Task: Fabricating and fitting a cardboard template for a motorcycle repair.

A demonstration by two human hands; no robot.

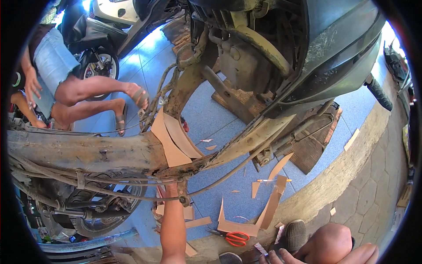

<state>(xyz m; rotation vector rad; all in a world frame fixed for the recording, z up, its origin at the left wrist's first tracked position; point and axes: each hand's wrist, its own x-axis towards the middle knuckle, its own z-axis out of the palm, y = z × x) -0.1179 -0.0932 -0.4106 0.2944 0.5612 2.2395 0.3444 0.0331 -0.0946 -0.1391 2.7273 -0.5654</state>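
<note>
My left forearm reaches up to the motorbike frame [101,152]. My left hand [172,188] is at the underside of the frame, behind a cable, with its fingers hidden. Above it, a cut piece of brown cardboard [169,141] rests over the bend of the frame, with a second curved layer beside it. At the bottom edge, my right hand [279,257] lies beside my bent knee [329,244], fingers apart and only partly in view. A small printed strip [260,249] is near its fingertips. Orange-handled scissors [237,239] lie on the floor to its left.
Cardboard offcuts [239,227] and a pen [274,180] lie on the blue tiles. Wooden blocks [310,152] sit under the bike, whose dark fairing [334,53] overhangs the right. Another person [66,83] sits at left near a second motorbike [94,39].
</note>
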